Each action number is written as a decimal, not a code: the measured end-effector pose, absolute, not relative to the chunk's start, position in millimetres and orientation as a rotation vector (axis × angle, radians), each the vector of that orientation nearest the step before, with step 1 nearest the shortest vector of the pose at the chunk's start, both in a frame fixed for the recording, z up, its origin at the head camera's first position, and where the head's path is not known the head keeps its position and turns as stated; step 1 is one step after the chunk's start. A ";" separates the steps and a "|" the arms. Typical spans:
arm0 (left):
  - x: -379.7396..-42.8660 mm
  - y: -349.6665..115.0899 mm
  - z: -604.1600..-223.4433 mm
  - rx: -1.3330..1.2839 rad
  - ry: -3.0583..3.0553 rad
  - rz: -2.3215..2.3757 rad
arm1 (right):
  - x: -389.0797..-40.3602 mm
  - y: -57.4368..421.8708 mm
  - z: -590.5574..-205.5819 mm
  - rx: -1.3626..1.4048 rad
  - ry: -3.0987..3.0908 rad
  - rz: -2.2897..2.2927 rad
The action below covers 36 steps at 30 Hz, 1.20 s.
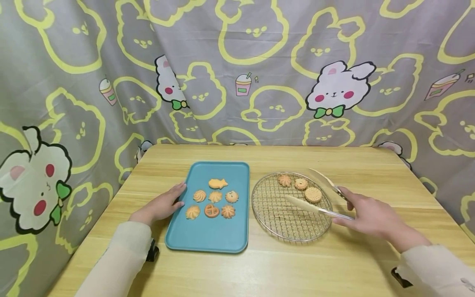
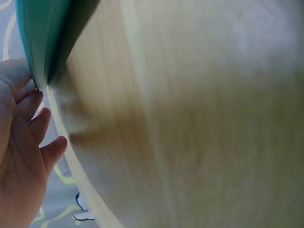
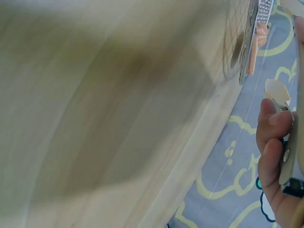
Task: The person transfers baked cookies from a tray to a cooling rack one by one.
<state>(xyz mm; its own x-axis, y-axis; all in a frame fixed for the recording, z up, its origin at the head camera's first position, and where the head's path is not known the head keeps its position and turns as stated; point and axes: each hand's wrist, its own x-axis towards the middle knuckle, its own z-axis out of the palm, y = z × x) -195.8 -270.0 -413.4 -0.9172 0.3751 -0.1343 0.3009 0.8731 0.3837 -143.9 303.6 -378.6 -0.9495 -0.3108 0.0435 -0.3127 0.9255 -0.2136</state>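
My left hand (image 1: pixel 162 205) rests at the left edge of a blue tray (image 1: pixel 208 236), fingertips against its rim. On the tray lie several cookies, among them a fish-shaped cookie (image 1: pixel 217 183) and a pretzel-shaped cookie (image 1: pixel 212 211). In my right hand (image 1: pixel 375 217) I grip metal tongs (image 1: pixel 304 204) with pale, broad tips, spread apart above a round wire rack (image 1: pixel 272 214). Between the tong arms, in the head view, sits a round dotted cookie (image 1: pixel 313 194). Behind it on the rack are a ring-like cookie (image 1: pixel 301 184) and a flower-shaped cookie (image 1: pixel 284 180).
Tray and rack stand side by side on a wooden table (image 1: pixel 282 272), a narrow gap between them. A grey patterned curtain (image 1: pixel 222 111) hangs behind the table's far edge and along its left side.
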 end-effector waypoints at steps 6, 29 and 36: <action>-194.8 -269.0 -411.6 0.504 2.838 0.529 | -151.6 289.3 -378.3 0.528 -3.041 0.369; -192.0 -265.2 -407.7 0.496 2.818 0.541 | -171.8 242.6 -379.4 0.652 -3.020 0.394; -191.4 -265.0 -406.8 0.506 2.823 0.542 | -175.4 226.2 -380.5 0.708 -2.993 0.422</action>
<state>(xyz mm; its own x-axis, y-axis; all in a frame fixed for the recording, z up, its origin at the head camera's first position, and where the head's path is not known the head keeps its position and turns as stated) -191.4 -265.0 -406.8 -0.9160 0.3723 -0.1498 0.2904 0.8725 0.3930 -175.4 226.2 -380.5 -0.8953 -0.4346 0.0980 -0.4447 0.8591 -0.2533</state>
